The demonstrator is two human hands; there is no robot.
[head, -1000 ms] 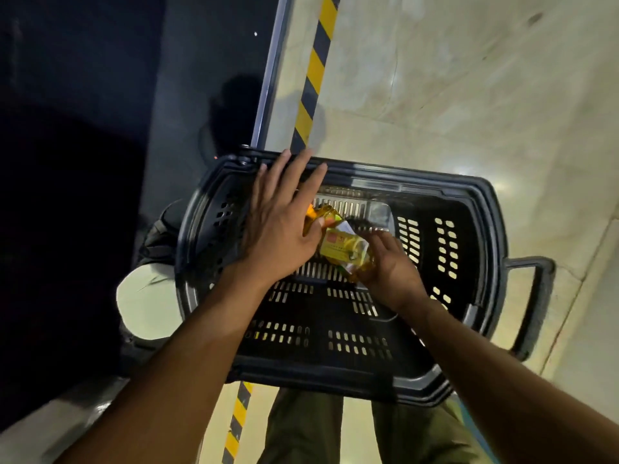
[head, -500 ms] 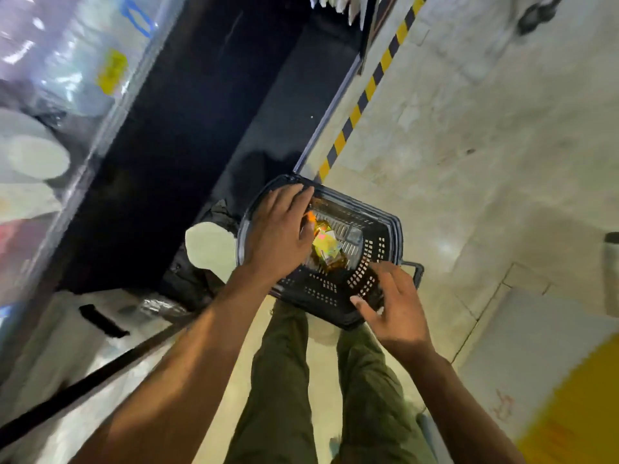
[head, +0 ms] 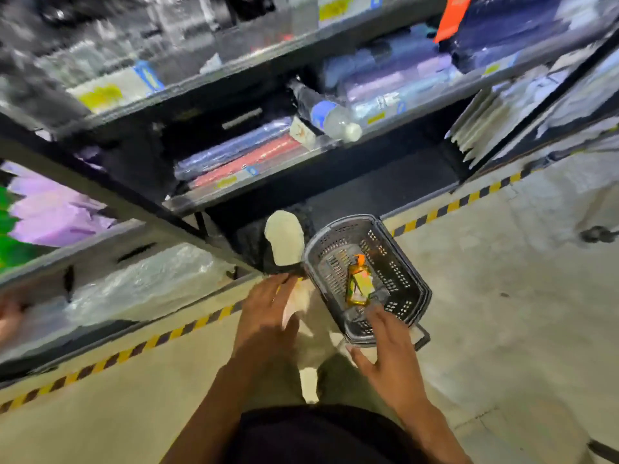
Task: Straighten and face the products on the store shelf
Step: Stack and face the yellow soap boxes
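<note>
A dark plastic basket (head: 407, 281) stands on the floor in front of the shelf unit. In it lies a small amber bottle with an orange cap and yellow label (head: 359, 281). My left hand (head: 268, 313) hovers open, fingers spread, left of the basket and apart from it. My right hand (head: 390, 356) is open at the basket's near rim, fingers relaxed, holding nothing. The shelves (head: 301, 159) above carry flat blue and red packs (head: 241, 155) and a clear water bottle with a blue label (head: 326, 112) lying on its side. The picture is motion-blurred.
A white cap (head: 284, 237) lies on a dark bag beside the basket, under the lowest shelf. Yellow-black tape (head: 187, 328) marks the floor along the shelf base. Purple and green packs (head: 50, 209) fill the left shelves. Another person's hand (head: 10, 316) shows at the left edge.
Both hands came off the basket and the bottle, which now lies alone inside. The view rose from the basket to take in the shelves.
</note>
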